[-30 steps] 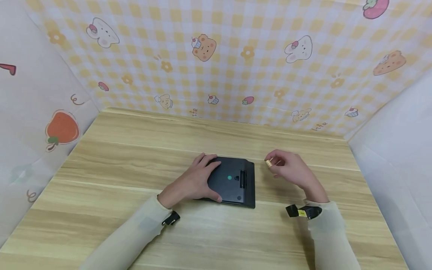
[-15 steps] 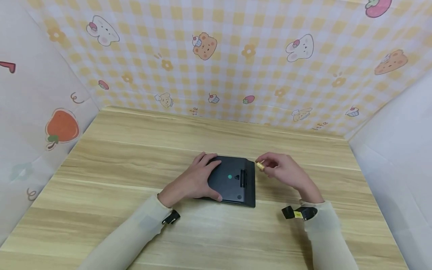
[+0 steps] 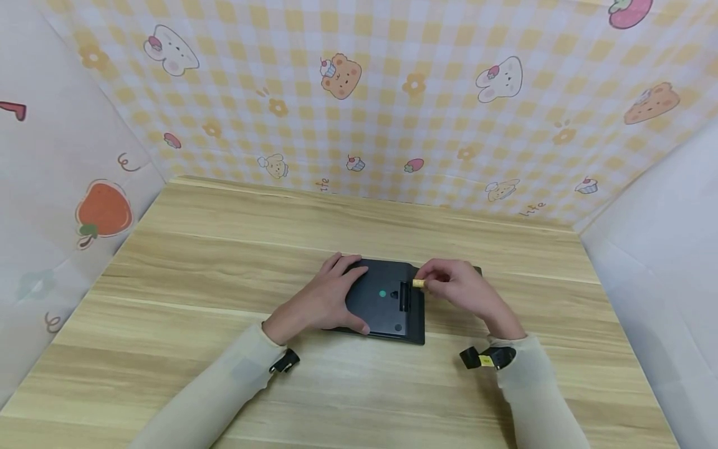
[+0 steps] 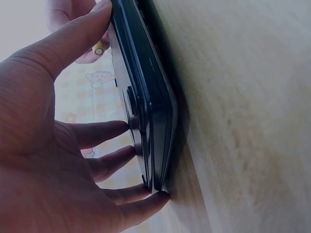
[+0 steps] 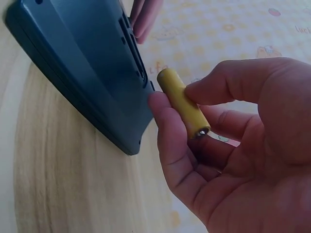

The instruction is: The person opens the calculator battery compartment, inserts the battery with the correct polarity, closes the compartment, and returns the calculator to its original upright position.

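A black calculator lies face down on the table, with a narrow battery slot near its right end. My left hand spans its left part, thumb at the near edge and fingertips towards the far edge, gripping it. In the left wrist view, the fingertips touch the casing. A yellow cylindrical battery is pinched between the thumb and fingers of my right hand. In the head view the battery is close over the calculator's right end, just right of the slot.
The wood-grain table meets a yellow checked cloth at the back and pale side walls. A small dark edge shows behind my right hand. Black cameras sit on both wrists, the right camera close over the table.
My right hand has moved left with the battery, from right of the calculator to over its right end, and the battery has turned to lie nearly level. My left hand stays put.
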The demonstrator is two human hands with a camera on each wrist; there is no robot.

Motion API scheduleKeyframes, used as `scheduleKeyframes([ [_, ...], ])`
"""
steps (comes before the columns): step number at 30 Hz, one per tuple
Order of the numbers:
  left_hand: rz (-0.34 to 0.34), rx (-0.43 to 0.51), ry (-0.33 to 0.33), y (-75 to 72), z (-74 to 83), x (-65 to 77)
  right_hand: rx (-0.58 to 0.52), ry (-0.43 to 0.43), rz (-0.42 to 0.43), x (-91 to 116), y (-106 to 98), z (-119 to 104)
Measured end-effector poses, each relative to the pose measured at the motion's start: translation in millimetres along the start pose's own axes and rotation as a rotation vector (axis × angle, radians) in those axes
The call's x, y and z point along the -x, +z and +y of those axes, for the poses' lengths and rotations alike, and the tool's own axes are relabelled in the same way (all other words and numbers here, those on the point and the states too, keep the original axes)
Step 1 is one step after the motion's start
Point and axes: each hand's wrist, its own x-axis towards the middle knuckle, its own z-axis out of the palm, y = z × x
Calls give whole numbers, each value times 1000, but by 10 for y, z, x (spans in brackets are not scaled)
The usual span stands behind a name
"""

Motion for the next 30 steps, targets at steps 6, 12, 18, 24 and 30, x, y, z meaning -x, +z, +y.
scheduleKeyframes([
  [6, -2, 4, 2, -2, -4, 0, -6, 7, 4, -15, 37, -6],
  [12, -3, 0, -5, -2, -2, -4, -2, -13, 5, -26, 79, -17],
  [18, -7, 2, -14, 0, 1, -8, 2, -22, -21, -37, 140, -36],
  [24, -9, 5, -16, 9, -11, -14, 50, -40, -48, -61, 194, -29],
  [30, -7, 2, -16, 17, -13, -18, 72, -49, -56, -58, 219, -45],
])
